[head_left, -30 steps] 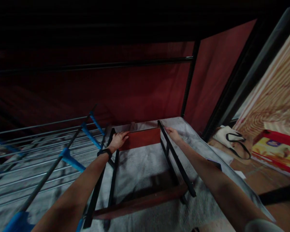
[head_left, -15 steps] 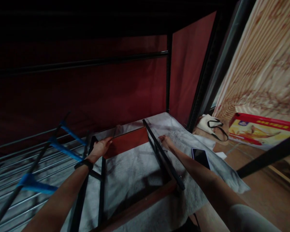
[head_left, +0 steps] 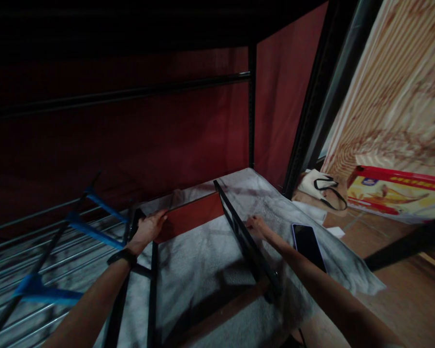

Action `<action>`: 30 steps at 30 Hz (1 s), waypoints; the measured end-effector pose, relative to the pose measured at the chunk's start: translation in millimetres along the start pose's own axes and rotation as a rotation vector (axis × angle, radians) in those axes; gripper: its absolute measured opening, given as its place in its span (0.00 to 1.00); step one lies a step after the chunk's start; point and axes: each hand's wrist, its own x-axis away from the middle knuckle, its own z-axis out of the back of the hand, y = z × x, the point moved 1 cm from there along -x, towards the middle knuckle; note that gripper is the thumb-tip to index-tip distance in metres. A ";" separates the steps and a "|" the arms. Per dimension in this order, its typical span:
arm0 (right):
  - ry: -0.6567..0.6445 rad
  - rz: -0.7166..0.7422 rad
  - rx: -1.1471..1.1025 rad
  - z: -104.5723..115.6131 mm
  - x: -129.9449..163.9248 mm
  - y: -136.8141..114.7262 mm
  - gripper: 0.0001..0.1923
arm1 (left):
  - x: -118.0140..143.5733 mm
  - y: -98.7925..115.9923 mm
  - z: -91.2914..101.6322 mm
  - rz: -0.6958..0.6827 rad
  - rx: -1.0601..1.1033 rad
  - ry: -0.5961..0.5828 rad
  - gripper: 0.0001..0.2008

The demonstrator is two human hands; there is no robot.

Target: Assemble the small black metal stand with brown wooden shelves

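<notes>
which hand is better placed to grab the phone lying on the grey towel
Right. The right hand rests on the black frame rail just beside the phone. The left hand grips the red-brown panel on the far side of the frame.

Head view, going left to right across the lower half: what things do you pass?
Blue-clipped wire drying rack → left hand on the red-brown wooden panel → black metal side frame → right hand → black smartphone → white tote bag → red-and-yellow box.
</notes>
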 end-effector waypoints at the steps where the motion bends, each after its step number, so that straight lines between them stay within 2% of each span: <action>1: -0.021 -0.005 0.023 0.7 9.1 4.5 0.06 | -0.2 0.2 -0.4 0.001 -0.006 -0.004 0.23; 5: -0.085 0.015 0.137 0.5 33.9 16.1 0.06 | -0.1 3.6 1.1 0.015 -0.010 -0.019 0.23; 8: -0.076 0.002 0.115 0.2 31.9 20.9 0.08 | 0.8 6.7 3.5 0.028 -0.007 -0.033 0.23; 10: -0.046 -0.031 0.020 3.7 18.7 21.7 0.09 | 1.0 7.5 4.0 0.024 -0.002 -0.036 0.24; 13: 0.023 -0.053 -0.161 16.5 -15.9 13.7 0.09 | 0.2 6.3 2.4 0.022 0.005 -0.015 0.23; 17: 0.117 -0.027 -0.448 34.9 -70.3 -13.7 0.05 | -2.7 2.7 -0.8 0.024 0.024 -0.004 0.22; 21: 0.127 -0.032 -0.562 35.1 -109.2 -40.6 0.04 | -5.5 0.1 -2.9 0.035 0.032 -0.028 0.22; 25: 0.110 -0.023 -0.551 23.9 -126.4 -58.5 0.04 | -6.9 -1.9 -5.9 0.048 0.030 -0.022 0.23; 30: 0.080 0.010 -0.516 16.2 -130.5 -73.0 0.04 | -6.2 -1.2 -6.3 0.052 0.048 -0.004 0.22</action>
